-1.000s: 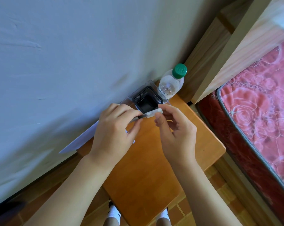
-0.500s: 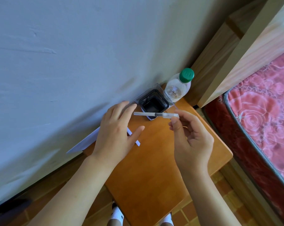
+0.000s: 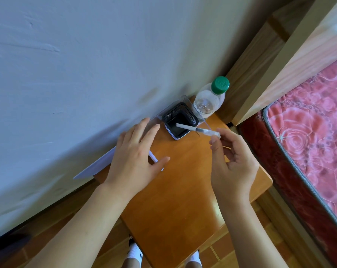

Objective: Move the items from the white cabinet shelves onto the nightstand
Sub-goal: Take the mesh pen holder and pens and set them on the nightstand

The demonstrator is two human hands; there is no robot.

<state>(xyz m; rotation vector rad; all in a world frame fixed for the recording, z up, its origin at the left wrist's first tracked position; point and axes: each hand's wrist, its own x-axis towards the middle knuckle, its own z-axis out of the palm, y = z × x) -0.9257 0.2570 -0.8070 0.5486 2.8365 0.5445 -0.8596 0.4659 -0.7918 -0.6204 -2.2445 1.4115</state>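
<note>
We are seeing soft, even daylight, bright on the wall (image 3: 86, 55) and warm on the nightstand (image 3: 175, 206). The left hand (image 3: 133, 161) is casting a soft shadow onto the wall at left. The wide lens is bending the far right edges; the bed (image 3: 309, 142) is blurring slightly.

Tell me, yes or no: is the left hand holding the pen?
No: the left hand lies open and flat over the nightstand, while the right hand pinches the pen above the black mesh holder.
</note>
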